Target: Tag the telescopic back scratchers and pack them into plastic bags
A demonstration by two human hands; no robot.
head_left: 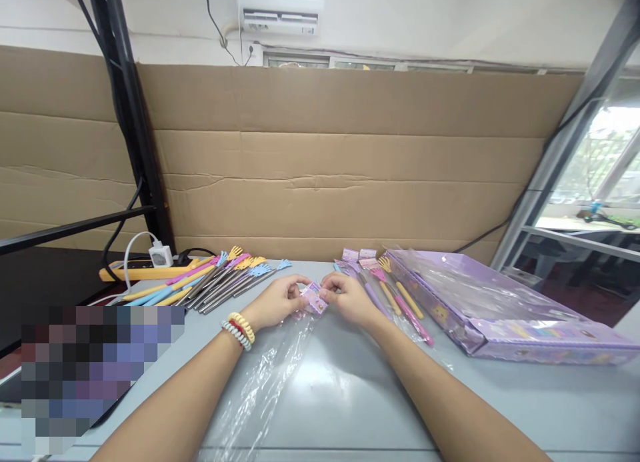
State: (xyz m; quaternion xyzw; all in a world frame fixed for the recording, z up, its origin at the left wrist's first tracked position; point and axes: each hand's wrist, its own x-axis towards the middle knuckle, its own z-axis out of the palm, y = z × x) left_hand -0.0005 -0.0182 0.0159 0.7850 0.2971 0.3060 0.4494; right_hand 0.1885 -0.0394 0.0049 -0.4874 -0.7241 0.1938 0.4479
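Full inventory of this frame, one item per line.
header card: one, purple-pink, pinched between both hands
plastic sleeve: one, clear, trailing toward viewer
loose back scratchers: pile, yellow, blue, pink, table left
bagged scratchers: several, purple, pink, yellow, right of hands
display box: one, purple, table right
power strip: one, yellow, far left
table: one, grey, beneath
cardboard: sheets, brown, behind table
left hand: one, bracelets at wrist, gripping card
right hand: one, no bracelet, gripping card

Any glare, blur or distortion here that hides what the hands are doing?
Head view: left hand, right hand and the purple card they pinch are sharp, evenly lit; soft glare on the table and clear bag; window at right blown out; side posts lean from the wide lens; lower-left patch pixelated.
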